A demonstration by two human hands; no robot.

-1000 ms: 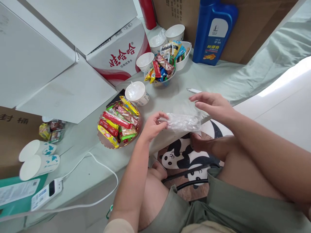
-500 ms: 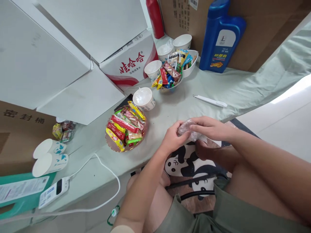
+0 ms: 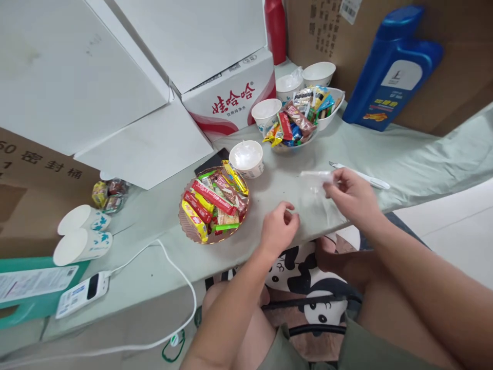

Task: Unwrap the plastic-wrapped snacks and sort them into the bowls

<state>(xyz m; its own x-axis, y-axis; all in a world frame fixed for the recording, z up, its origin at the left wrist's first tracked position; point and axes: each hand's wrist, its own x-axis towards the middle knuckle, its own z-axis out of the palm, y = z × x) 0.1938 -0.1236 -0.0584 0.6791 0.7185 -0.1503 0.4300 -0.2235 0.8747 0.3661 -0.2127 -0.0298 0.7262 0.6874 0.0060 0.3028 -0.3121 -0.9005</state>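
A thin clear plastic bag (image 3: 316,192) hangs from my right hand (image 3: 352,198), pinched at its upper edge between thumb and fingers above the table. My left hand (image 3: 279,226) is near the table's front edge, loosely curled, with a gap between thumb and forefinger and nothing visible in it. To its left stands a round, gold-rimmed plate (image 3: 185,230) of wrapped snack bars (image 3: 213,198). Behind the plate is a paper cup (image 3: 248,165) with clear plastic inside. A white utility knife (image 3: 370,177) lies just behind my right hand.
Toward the back are a bowl of wrapped snacks (image 3: 295,123), several paper cups (image 3: 319,72), a blue oil bottle (image 3: 389,82) and a red bottle (image 3: 276,33). White cartons (image 3: 234,97) rise at the left. Two tipped cups (image 3: 82,246), a white device (image 3: 82,295) and its cable (image 3: 181,270) lie front left.
My hands have moved apart. The plastic, bunched between both hands before, now hangs spread out from my right hand alone. The camera view has shifted a little.
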